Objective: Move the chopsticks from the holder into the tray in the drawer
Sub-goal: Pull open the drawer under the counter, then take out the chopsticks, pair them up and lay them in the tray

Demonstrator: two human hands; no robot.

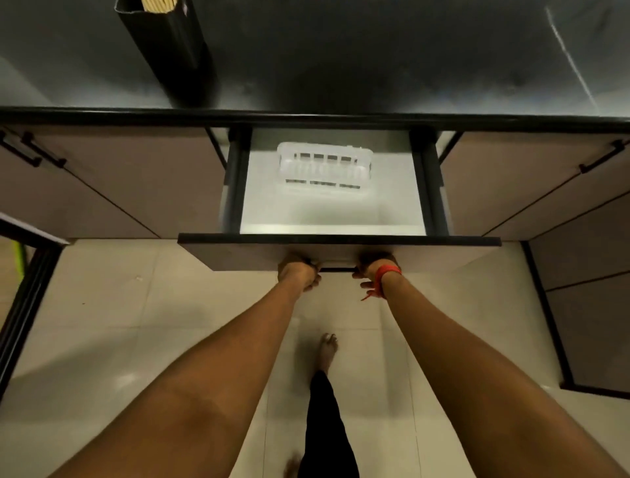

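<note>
A tall black holder (pixel 170 51) stands on the dark countertop at the upper left, with pale chopsticks (pixel 158 4) poking out of its top. Below the counter a drawer (pixel 337 240) is pulled open. A clear slotted plastic tray (pixel 324 169) sits at the back of its pale floor. My left hand (pixel 298 271) and my right hand (pixel 373 269) both grip the dark handle on the drawer's front panel, side by side. A red thread is tied around my right wrist.
Closed brown cabinet doors with black handles flank the drawer, left (pixel 102 184) and right (pixel 531 184). The dark countertop (pixel 375 61) stretches across the top. My bare foot (pixel 327 351) stands on the pale tiled floor below. A black frame (pixel 27 300) rises at the left.
</note>
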